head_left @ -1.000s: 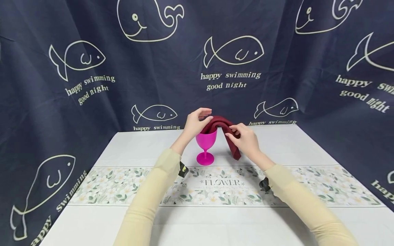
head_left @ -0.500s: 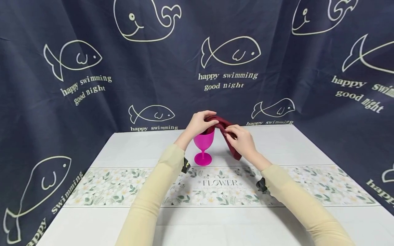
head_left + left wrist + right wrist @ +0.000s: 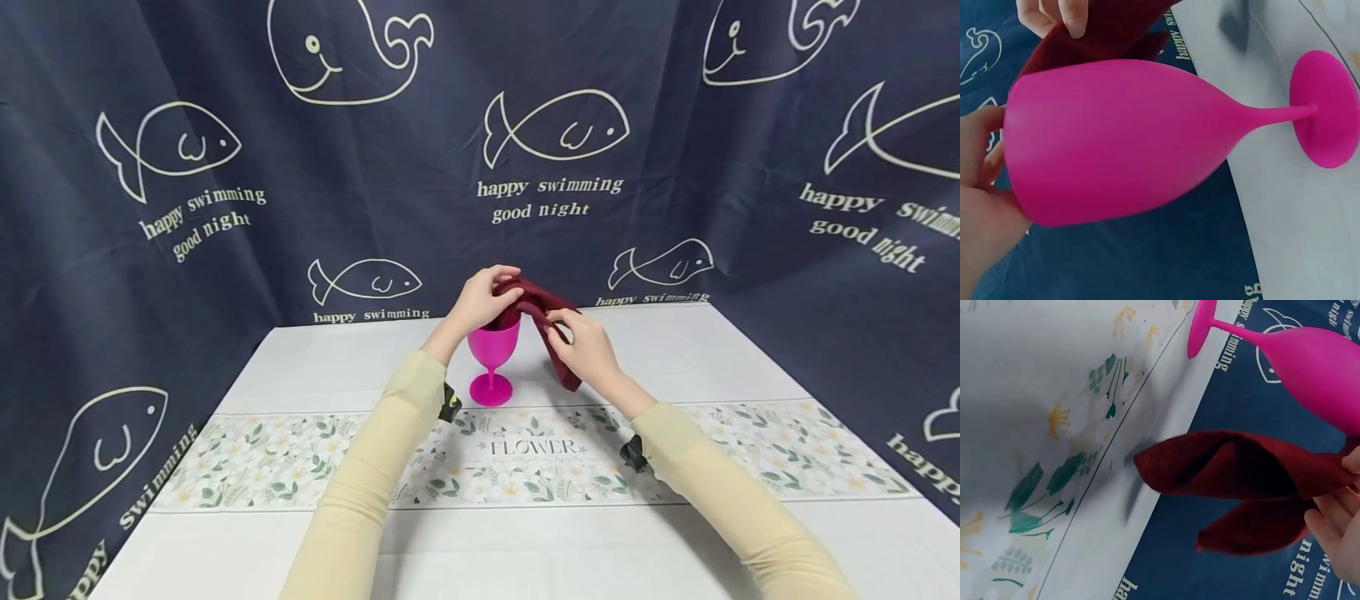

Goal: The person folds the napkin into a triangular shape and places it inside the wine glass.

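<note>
A bright pink goblet [image 3: 492,346] stands upright on the table, a dark red cloth [image 3: 562,371] stuffed partly into its mouth. The cloth arches out over the right side of the rim and hangs down. My left hand [image 3: 478,302] curls thumb and fingers round the cloth at the goblet's mouth; in the left wrist view its fingers lie right at the rim, partly hidden behind the bowl [image 3: 1116,144]. On the right, my right hand [image 3: 588,346] pinches the hanging part. The right wrist view shows two loose folded ends [image 3: 1222,462] dangling below those fingers.
A white table [image 3: 330,367] carries a floral printed strip [image 3: 300,458] lettered "FLOWER" in front of the goblet. Behind and at both sides hangs a dark blue curtain [image 3: 420,208] with fish and whale drawings. Black wrist cameras [image 3: 633,452] sit below both wrists.
My right hand has moved left along the cloth, closer to the goblet. The left hand's fingers have come down round the cloth at the mouth. The whole head view has shifted slightly.
</note>
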Demonstrator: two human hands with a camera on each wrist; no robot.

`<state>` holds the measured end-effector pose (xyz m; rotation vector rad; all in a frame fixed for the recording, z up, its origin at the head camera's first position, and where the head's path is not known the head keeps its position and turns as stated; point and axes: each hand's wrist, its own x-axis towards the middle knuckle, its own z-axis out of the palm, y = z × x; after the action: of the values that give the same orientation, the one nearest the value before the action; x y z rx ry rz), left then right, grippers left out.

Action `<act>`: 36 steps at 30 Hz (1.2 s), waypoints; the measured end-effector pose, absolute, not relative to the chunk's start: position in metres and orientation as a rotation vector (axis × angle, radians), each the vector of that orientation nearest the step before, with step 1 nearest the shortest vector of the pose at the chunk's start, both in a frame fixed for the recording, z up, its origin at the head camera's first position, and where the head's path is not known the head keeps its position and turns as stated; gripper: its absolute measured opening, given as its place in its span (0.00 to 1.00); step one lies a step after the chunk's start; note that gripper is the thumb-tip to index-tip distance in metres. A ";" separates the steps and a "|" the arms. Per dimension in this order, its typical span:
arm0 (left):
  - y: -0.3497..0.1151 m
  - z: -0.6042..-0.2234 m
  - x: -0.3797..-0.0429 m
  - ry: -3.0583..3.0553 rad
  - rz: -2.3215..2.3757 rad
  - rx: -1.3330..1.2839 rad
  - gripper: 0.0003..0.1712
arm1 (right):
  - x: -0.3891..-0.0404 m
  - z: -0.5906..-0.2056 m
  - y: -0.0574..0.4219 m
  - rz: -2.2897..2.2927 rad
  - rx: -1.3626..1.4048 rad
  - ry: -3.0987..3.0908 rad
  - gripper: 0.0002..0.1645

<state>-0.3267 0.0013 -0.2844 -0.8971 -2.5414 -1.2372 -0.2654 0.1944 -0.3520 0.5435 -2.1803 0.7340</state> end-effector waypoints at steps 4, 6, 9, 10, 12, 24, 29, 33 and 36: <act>-0.002 -0.286 -0.328 -2.500 -1.299 -0.864 0.22 | -0.266 -0.354 0.195 0.748 0.537 -2.182 0.09; -0.002 -0.287 -0.328 -2.502 -1.306 -0.852 0.20 | -0.267 -0.354 0.195 0.752 0.538 -2.179 0.09; -0.004 -0.287 -0.328 -2.511 -1.289 -0.855 0.18 | -0.268 -0.354 0.194 0.752 0.539 -2.175 0.08; -0.004 -0.287 -0.328 -2.512 -1.286 -0.864 0.18 | -0.268 -0.353 0.194 0.756 0.538 -2.176 0.08; -0.005 -0.287 -0.328 -2.509 -1.283 -0.880 0.17 | -0.268 -0.353 0.193 0.758 0.536 -2.177 0.08; -0.007 -0.290 -0.326 -2.443 -1.222 -0.795 0.26 | -0.266 -0.353 0.190 0.751 0.528 -2.184 0.08; -0.003 -0.293 -0.322 -2.372 -1.101 -0.668 0.19 | -0.265 -0.353 0.190 0.744 0.519 -2.194 0.08; -0.001 -0.291 -0.319 -2.331 -0.994 -0.631 0.15 | -0.265 -0.353 0.191 0.743 0.512 -2.192 0.07; -0.001 -0.290 -0.318 -2.273 -0.871 -0.620 0.13 | -0.265 -0.352 0.192 0.741 0.510 -2.194 0.07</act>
<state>-0.3177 -0.0007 -0.2895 -0.6195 -2.2734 -0.8706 -0.2648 0.1916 -0.3523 0.5103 -2.1937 0.7406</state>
